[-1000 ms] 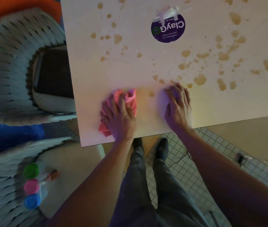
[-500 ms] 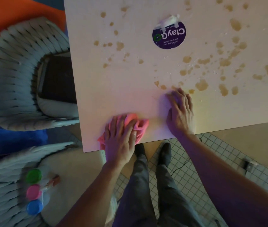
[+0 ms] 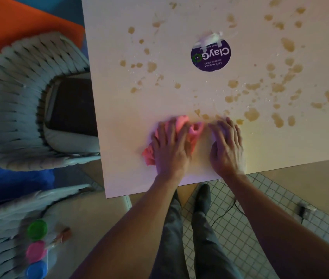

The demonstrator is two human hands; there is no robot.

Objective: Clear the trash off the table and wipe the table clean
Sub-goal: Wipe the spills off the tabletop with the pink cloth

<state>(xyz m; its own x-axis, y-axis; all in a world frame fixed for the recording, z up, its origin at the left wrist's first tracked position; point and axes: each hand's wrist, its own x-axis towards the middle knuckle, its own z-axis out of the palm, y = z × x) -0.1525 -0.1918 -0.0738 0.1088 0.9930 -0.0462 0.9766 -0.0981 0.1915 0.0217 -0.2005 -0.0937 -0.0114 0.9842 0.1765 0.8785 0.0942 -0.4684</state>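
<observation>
Since half a second ago, left hand (image 3: pixel 169 147) is pushing the cloth (image 3: pixel 181 135) forward, fingers spread flat; stains (image 3: pixel 251 114) are lying toward one o'clock; right hand (image 3: pixel 227 144) is resting flat.

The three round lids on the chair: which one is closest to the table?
The green lid. It lies at the top of the row, with the pink lid below it and the blue lid farthest from the table.
</observation>
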